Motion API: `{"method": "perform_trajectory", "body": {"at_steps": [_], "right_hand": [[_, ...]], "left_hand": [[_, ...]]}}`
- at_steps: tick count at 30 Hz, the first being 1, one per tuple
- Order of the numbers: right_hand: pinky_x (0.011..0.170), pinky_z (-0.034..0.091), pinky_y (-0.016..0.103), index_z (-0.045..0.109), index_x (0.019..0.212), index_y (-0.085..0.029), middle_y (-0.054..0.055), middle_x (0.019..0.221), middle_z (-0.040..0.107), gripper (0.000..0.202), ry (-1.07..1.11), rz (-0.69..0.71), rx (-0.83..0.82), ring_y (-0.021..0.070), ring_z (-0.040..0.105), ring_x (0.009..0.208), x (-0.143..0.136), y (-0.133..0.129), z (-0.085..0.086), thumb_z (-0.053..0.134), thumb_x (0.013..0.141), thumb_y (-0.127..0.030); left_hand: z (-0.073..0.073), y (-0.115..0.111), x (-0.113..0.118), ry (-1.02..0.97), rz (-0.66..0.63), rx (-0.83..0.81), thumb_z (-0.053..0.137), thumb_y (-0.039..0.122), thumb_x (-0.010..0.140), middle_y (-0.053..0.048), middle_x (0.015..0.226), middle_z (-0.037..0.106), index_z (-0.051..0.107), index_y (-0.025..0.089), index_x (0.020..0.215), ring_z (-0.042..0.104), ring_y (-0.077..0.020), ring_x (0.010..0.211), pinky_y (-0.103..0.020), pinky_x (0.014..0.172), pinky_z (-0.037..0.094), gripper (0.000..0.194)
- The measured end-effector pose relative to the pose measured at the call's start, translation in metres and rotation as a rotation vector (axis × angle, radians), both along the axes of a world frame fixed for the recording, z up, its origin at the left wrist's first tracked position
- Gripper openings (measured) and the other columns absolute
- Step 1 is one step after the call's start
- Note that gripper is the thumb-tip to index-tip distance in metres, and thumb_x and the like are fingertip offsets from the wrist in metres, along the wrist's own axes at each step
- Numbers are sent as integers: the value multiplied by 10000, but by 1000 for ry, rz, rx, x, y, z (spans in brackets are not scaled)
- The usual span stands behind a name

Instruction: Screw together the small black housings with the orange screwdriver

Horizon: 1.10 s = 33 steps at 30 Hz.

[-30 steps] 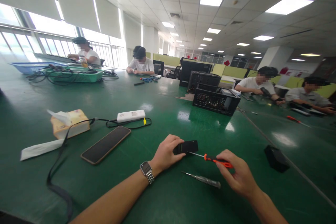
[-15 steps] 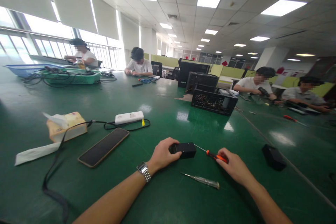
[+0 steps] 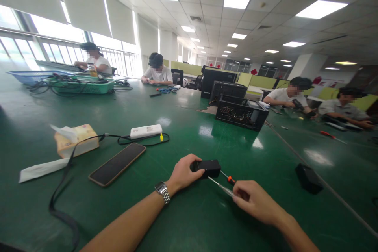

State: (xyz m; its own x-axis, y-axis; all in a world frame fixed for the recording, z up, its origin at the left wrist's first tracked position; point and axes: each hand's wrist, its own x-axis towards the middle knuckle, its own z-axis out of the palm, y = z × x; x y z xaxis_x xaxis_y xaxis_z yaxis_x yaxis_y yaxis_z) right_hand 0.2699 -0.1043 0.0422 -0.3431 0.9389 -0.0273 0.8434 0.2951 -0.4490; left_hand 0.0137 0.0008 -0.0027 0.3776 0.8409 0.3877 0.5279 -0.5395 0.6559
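Note:
My left hand (image 3: 186, 172), with a metal watch on the wrist, is closed around the left end of a small black box (image 3: 211, 167) on the green table. Between the fingertips of my right hand (image 3: 256, 201) is a slim clear-handled screwdriver (image 3: 226, 190). Its tip points toward the box's near side; whether it touches the table I cannot tell. Just behind lies an orange and black screwdriver (image 3: 231, 180), its shaft directed at the box's right end and its handle partly hidden by my right hand.
A second black box (image 3: 308, 178) sits to the right. On the left are a phone (image 3: 118, 164), a tissue pack (image 3: 78, 141), a white power strip (image 3: 146, 131) and a black cable. Computer cases (image 3: 242, 112) and a green cable basket (image 3: 81, 85) stand farther back. Several people work around the table.
My right hand has let go of the orange and black screwdriver and picked up the clear-handled one from the table. My left hand stays on the box.

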Motion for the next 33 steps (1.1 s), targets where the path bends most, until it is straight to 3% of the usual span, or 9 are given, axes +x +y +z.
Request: {"method": "perform_trajectory", "body": {"at_steps": [7, 23, 33], "right_hand": [[605, 372, 244, 631, 773, -186, 1, 729, 608, 228, 61, -109, 27, 139, 523, 649, 11, 3, 1, 495, 885, -331], [578, 361, 238, 634, 746, -181, -5, 695, 607, 236, 87, -128, 22, 130, 507, 613, 12, 4, 0, 510, 876, -334], [623, 382, 268, 651, 828, -208, 24, 780, 671, 286, -40, -134, 157, 165, 580, 673, -9, 2, -4, 439, 917, -377]], "left_hand": [[2, -1, 0, -7, -4, -1, 684, 322, 755, -43, 973, 680, 661, 197, 976, 622, -228, 879, -308, 749, 477, 256], [0, 0, -1, -11, -19, 14, 685, 332, 762, -46, 975, 679, 667, 201, 1003, 623, -224, 878, -303, 746, 480, 275], [3, -8, 8, -2, -73, 31, 691, 345, 759, -44, 959, 675, 668, 203, 1008, 620, -217, 873, -312, 788, 477, 288]]}}
